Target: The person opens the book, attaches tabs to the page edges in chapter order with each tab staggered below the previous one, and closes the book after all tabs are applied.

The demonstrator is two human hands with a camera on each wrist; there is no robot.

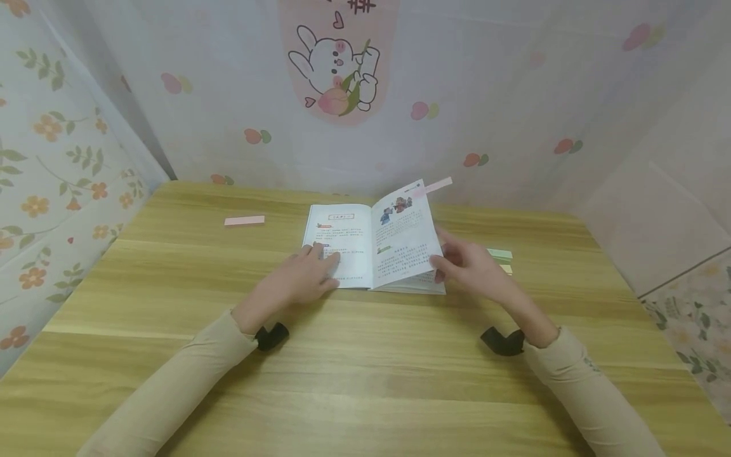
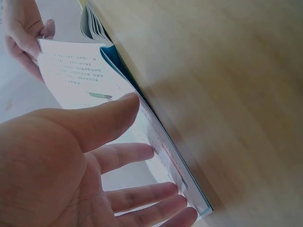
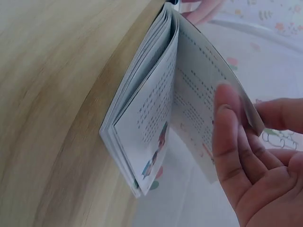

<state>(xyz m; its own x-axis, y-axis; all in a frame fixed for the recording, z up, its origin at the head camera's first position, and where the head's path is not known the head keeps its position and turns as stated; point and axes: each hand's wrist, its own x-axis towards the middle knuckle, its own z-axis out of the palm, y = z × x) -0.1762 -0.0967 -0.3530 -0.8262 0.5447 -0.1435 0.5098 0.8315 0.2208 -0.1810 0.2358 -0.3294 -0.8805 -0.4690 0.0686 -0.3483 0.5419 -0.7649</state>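
An open book (image 1: pixel 342 254) lies on the wooden table, with printed text on both pages and a colour picture on the right one. My left hand (image 1: pixel 305 276) rests on the left page, fingers spread and nearly straight, as the left wrist view also shows for the hand (image 2: pixel 94 170). The right hand (image 1: pixel 471 266) pinches the edge of a raised right-hand page (image 1: pixel 400 235); in the right wrist view the hand (image 3: pixel 265 161) has thumb and fingers on either side of that page (image 3: pixel 203 80). A pink strip (image 1: pixel 438 185) sticks out from the page's top corner.
Another pink strip (image 1: pixel 244 221) lies on the table (image 1: pixel 365 381) left of the book. Green strips (image 1: pixel 500 254) and a yellow strip (image 1: pixel 506 269) lie beyond the right hand, partly hidden by it. A patterned curtain (image 1: pixel 228 76) hangs behind the table.
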